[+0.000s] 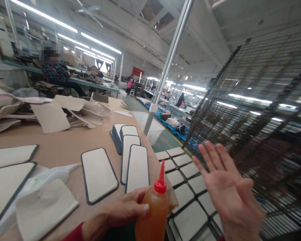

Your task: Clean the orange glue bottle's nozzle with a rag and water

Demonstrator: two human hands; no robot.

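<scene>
My left hand (122, 208) is wrapped around a squeeze bottle (154, 211) of amber liquid with a red pointed nozzle, upright at the table's near right edge. My right hand (228, 187) is raised at the right with the palm showing and fingers spread, holding nothing. Just beyond the bottle, several white panels with dark edges (137, 167) overlap in a leaning stack. A separate white panel with a dark border (99, 175) lies flat to their left. Below and behind my right hand, more white panels (190, 214) lie in rows on a dark rack.
Beige sheet pieces (72, 112) are heaped at the table's far left. A folded beige piece (45, 207) lies over clear plastic at the near left. A metal pole (163, 73) and a white bin (153, 129) stand past the table. Wire mesh racks (251, 97) rise at right; a seated person (56, 73) works at left.
</scene>
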